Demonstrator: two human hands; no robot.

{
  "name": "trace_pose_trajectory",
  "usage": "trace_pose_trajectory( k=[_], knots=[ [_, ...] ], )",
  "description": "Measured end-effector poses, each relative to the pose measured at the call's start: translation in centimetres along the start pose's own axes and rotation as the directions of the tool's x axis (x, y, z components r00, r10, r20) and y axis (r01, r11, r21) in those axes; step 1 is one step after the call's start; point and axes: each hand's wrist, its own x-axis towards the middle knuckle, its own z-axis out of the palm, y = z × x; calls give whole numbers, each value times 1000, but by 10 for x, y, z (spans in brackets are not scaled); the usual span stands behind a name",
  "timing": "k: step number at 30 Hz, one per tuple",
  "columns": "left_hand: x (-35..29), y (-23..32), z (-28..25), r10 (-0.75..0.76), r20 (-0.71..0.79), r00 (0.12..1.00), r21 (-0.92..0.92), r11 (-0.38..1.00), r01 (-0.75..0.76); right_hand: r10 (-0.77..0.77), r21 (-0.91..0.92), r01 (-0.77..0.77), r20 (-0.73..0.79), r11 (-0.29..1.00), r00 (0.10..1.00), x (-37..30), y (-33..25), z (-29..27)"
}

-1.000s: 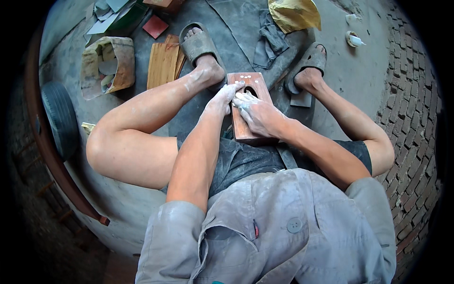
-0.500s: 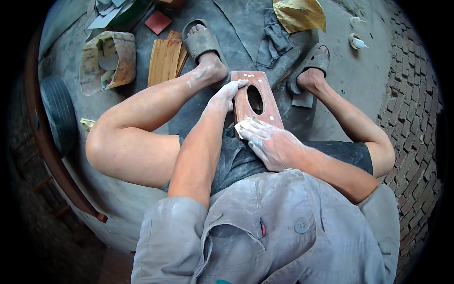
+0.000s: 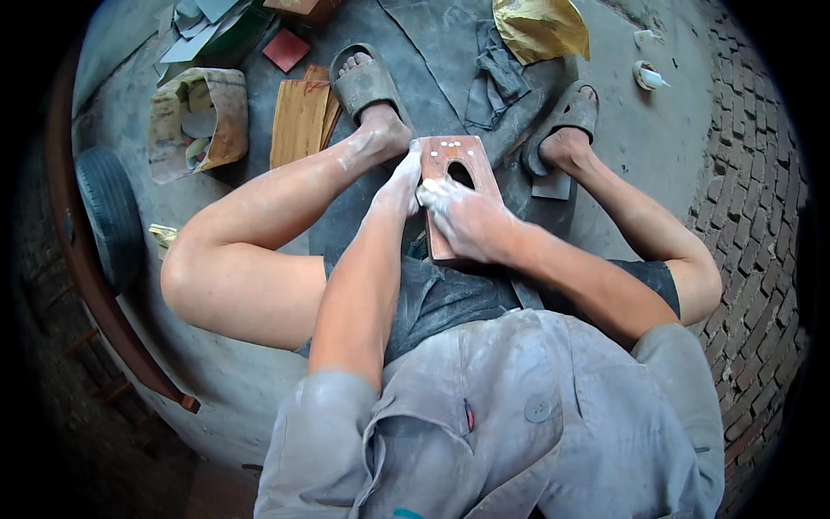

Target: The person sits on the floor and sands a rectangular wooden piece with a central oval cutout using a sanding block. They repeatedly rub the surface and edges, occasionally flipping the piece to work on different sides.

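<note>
A reddish-brown wooden box (image 3: 481, 171) rests at my lap between my legs. An oval hole (image 3: 459, 174) is cut in its top face, and small white dots mark the far end. My left hand (image 3: 403, 184), dusted white, grips the box along its left side, fingers mostly hidden behind it. My right hand (image 3: 471, 221) lies over the near half of the top, fingers bent and covering part of the hole. A pale folded piece, looking like sandpaper (image 3: 422, 194), shows under its fingertips at the box's left edge.
Wooden boards (image 3: 298, 125) lie beyond my left leg, near a cut-open plastic container (image 3: 226, 130) with things inside. A tire (image 3: 108, 216) stands at far left. A grey cloth (image 3: 497, 82) and yellowish sheet (image 3: 545, 30) lie ahead; a small white bottle (image 3: 653, 78) lies right.
My right hand has moved forward along the box's left side with the pale piece, its fingers now more bent. The box has shifted slightly and turned a little straighter.
</note>
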Motion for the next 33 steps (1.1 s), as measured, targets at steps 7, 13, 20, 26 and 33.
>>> trace_pose_trajectory(
  k=[7, 13, 20, 26, 33],
  knots=[
    [-140, -29, 47, 796, -257, 548, 828, 474, -300, -132, -25, 131, -344, 991, 930, -7, 18, 28],
    [-229, -71, 49, 528, 418, 739, 895, -377, -237, -113, 61, 132, -247, 989, 962, -9, 15, 15],
    [-212, -83, 68, 583, 462, 668, 859, -481, -175, -5, -91, -10, -163, 996, 987, 30, 43, 13],
    [-210, -84, 72, 529, 458, 715, 869, -434, -236, -21, 16, 25, -209, 1000, 978, 9, 32, 15],
    [-208, -80, 73, 505, 440, 743, 877, -418, -236, 28, -4, -28, -43, 1000, 999, 14, 27, 3]
  ],
)
